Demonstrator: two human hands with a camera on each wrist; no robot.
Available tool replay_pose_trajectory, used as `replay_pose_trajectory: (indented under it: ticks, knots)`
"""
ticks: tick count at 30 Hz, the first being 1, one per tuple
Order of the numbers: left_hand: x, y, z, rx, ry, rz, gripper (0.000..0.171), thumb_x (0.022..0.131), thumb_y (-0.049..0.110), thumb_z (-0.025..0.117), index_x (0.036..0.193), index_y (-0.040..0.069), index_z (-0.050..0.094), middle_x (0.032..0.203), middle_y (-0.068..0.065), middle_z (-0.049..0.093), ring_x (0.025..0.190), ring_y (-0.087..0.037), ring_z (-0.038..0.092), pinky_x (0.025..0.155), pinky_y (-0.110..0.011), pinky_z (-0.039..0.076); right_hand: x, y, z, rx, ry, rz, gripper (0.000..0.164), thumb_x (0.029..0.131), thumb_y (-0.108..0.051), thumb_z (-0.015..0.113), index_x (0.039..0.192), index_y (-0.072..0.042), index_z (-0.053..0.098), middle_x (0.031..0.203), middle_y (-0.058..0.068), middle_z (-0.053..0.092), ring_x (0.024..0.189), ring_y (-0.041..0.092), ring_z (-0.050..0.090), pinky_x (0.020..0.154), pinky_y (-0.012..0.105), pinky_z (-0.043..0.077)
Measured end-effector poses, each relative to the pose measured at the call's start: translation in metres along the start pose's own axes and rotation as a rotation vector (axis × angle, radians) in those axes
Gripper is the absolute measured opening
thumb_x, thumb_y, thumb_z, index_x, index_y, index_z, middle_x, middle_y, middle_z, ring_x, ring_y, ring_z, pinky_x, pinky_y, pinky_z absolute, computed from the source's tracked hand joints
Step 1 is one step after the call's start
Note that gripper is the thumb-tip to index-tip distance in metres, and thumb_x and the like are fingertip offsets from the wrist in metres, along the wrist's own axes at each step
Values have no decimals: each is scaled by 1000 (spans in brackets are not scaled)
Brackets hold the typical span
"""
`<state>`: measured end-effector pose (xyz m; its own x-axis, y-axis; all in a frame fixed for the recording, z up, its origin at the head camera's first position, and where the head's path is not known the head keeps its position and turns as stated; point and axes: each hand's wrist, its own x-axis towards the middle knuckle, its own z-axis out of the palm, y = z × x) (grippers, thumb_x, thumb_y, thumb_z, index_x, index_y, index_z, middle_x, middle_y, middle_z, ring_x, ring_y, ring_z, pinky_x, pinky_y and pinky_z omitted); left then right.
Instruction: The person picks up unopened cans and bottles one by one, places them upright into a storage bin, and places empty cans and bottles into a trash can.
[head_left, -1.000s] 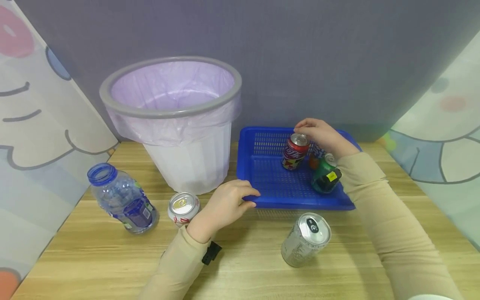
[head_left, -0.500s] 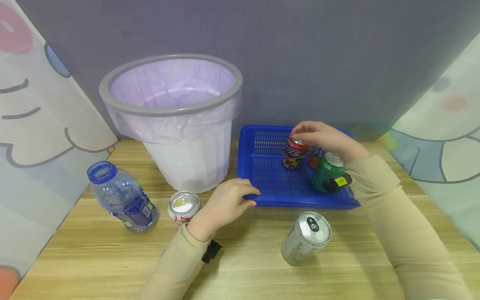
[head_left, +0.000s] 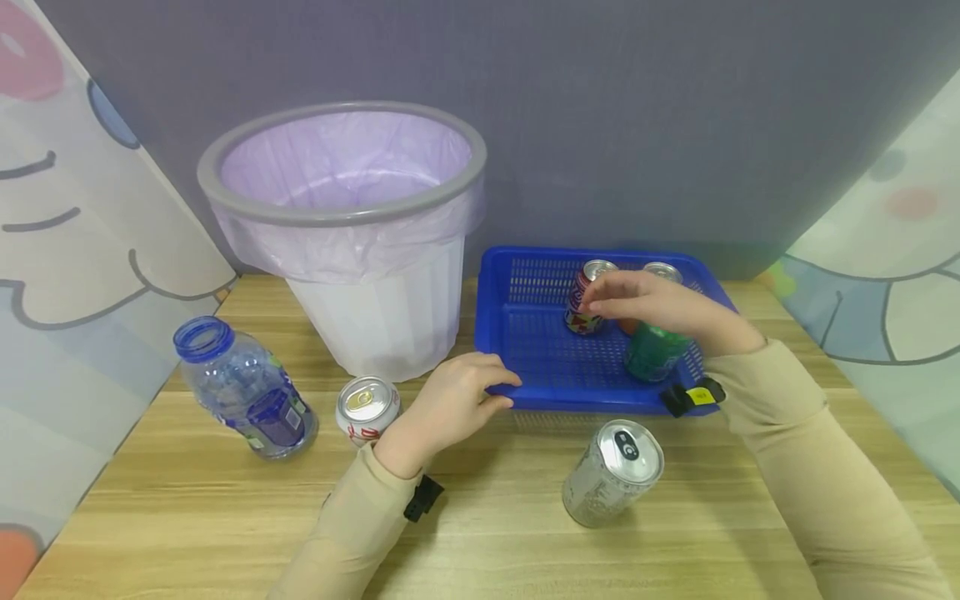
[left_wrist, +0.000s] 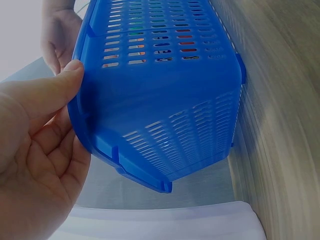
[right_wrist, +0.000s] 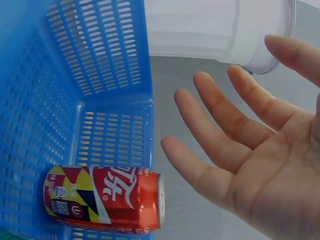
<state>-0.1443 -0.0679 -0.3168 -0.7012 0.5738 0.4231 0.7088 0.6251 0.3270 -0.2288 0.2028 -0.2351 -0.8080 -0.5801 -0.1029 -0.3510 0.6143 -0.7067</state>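
My left hand (head_left: 453, 404) pinches the near-left rim of the blue plastic basket (head_left: 498, 350); in the left wrist view the thumb (left_wrist: 70, 77) lies on its outer side. Over the basket's right half is my right hand (head_left: 663, 308). Its fingers are spread and hold nothing in the right wrist view, beside the top of a red soda can (right_wrist: 120, 200). That can stands upright in the basket. A green can (head_left: 652, 354) stands below the right hand, partly covered by it. Behind the hand a third can (head_left: 663, 271) shows mostly its silver top.
A white bin (head_left: 382, 317) with a purple liner stands left of the basket. On the wooden table (head_left: 495, 533) are a silver can (head_left: 611, 479) in front, a white can (head_left: 367, 408) by the left wrist, and a capless plastic bottle (head_left: 258, 396) at left.
My right hand has come off the top of the red can and moved nearer and right, over the green can. The left hand and the cans have not moved.
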Motion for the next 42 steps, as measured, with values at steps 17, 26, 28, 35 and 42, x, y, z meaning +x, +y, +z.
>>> replay_pose_trajectory:
  ticks: [17,26,28,35,42]
  knots:
    - [-1,1,-2,-7,-7,-6,19,81,13,74,100,10,73,92,2,69,89,-14,65,80,-28,53,-12,15,15,22,-47,-26,23,98,-23,51,111,-7,60,111,6,66,106,14,61,92,23,48]
    - [-2,2,-1,-9,-8,-9,19,81,13,75,100,11,73,91,3,69,88,-13,64,80,-27,53,-19,31,27,77,-49,-91,20,98,-16,49,110,-4,60,107,8,66,101,10,62,90,22,49]
    - [-3,2,-2,-8,-9,-11,19,81,13,75,100,11,73,91,3,69,88,-13,64,80,-27,53,-20,35,30,96,-46,-112,19,98,-14,49,109,-3,60,106,10,66,101,13,62,90,22,49]
    - [-4,1,-2,-1,-2,-19,19,81,14,74,100,11,73,90,3,69,87,-13,64,79,-27,53,-26,41,36,136,-18,-151,19,98,-11,49,110,0,59,105,9,67,99,6,63,89,21,50]
    - [-3,4,-1,-3,-5,-6,20,80,14,75,100,12,73,91,3,69,89,-13,64,80,-27,53,-36,50,43,214,5,-152,18,98,-9,48,109,2,57,104,1,69,99,4,63,86,20,50]
